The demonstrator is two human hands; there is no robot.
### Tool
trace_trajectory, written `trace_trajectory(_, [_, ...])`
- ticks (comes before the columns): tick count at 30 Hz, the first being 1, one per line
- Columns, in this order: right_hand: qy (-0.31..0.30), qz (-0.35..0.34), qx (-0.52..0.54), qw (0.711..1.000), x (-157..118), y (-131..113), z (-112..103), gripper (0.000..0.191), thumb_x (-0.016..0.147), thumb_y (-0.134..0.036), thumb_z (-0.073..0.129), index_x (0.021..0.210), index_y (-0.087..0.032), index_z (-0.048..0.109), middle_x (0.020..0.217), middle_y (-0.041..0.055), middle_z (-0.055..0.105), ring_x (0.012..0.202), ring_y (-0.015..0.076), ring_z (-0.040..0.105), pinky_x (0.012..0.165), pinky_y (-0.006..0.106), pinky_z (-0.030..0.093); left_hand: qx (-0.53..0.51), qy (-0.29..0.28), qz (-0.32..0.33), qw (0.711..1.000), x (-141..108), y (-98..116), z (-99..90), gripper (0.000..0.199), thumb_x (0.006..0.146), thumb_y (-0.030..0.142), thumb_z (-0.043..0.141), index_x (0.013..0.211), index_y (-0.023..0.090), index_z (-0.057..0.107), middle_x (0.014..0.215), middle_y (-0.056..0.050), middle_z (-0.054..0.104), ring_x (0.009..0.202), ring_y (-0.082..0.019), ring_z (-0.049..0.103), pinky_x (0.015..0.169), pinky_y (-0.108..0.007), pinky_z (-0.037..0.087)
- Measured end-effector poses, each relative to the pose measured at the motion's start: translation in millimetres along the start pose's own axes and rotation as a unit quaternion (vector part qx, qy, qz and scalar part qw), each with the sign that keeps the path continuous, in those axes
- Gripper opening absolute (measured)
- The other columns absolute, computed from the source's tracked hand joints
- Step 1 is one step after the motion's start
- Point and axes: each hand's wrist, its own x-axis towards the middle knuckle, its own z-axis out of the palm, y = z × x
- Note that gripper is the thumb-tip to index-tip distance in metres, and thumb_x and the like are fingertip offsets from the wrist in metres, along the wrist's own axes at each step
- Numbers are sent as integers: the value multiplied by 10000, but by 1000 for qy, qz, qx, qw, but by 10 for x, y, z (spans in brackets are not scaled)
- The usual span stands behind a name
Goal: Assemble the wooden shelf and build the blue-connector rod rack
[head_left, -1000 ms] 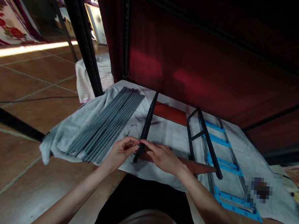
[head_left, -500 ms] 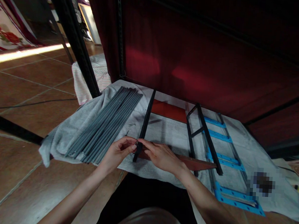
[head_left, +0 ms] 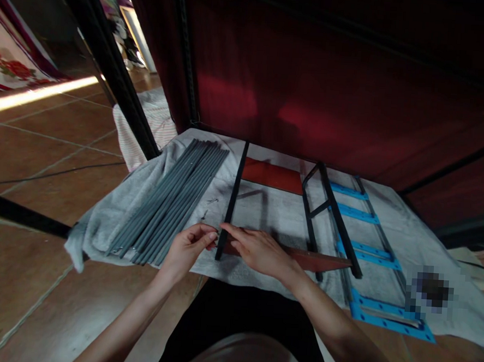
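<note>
A black metal frame (head_left: pixel 234 197) lies on a cloth-covered table, with a reddish-brown board (head_left: pixel 311 260) across its near side and an orange-red panel (head_left: pixel 273 176) across its far side. At the frame's near left corner, my left hand (head_left: pixel 191 247) is closed in a pinch on something small, which the fingers hide. My right hand (head_left: pixel 264 252) lies over the brown board from the right; its index fingertip rests on the black bar and the thumb bends beside it. Small metal fasteners (head_left: pixel 213 201) lie on the cloth left of the bar.
Many grey metal tubes (head_left: pixel 171 198) lie side by side at the left. To the right are a black side frame (head_left: pixel 333 219) and a rack with blue slats (head_left: pixel 389 315). A black post (head_left: pixel 121 81) rises at the left, and dark red fabric (head_left: pixel 313 87) hangs behind.
The view has shifted slightly. My left fingers have moved a little away from the bar's left side; my right hand stays at the frame corner.
</note>
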Motion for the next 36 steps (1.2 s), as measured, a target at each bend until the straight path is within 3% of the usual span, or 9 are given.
trace_trajectory(9, [-13,6,-10,1000,9,5,-8,551,1011,-241,410,1550,-314,325,1306,24,683,1123,212,676,946,349,526,-7,15,4,1000,-44,55,22,299,730,393,801,910,174,705,750,-4,697,655,-124,622,644,-244,515])
trace_trajectory(14, [-10,2,-8,1000,8,25,7,549,1013,-247,404,1551,-317,322,1327,24,671,1142,210,665,961,354,521,0,30,-9,1000,-53,52,39,253,742,387,789,799,158,696,627,8,647,601,-113,582,606,-230,482])
trace_trajectory(20, [-21,6,-7,1000,6,25,-7,564,1009,-240,418,1557,-320,310,1302,29,684,1120,211,672,953,353,520,-21,27,-5,999,-56,68,43,263,722,346,810,888,169,707,756,0,689,663,-119,613,656,-244,510])
trace_trajectory(25, [-15,4,-7,1000,1,28,6,554,1020,-249,410,1558,-325,304,1286,28,693,1093,210,684,947,354,521,-6,23,2,1000,-32,56,53,206,765,349,774,795,161,696,651,10,644,612,-108,574,610,-223,477])
trace_trajectory(31, [-12,4,-6,1000,-11,28,15,539,1032,-268,390,1563,-307,301,1323,39,674,1107,216,680,949,365,523,-34,28,5,999,-48,57,55,233,736,324,806,890,181,705,802,-3,696,714,-122,622,687,-237,508])
trace_trajectory(36, [-7,5,-7,1000,-19,9,0,540,1029,-263,404,1558,-321,310,1303,37,685,1086,221,689,930,372,530,-7,29,2,1000,-53,45,62,169,801,334,753,831,174,708,664,19,635,629,-98,560,630,-213,466])
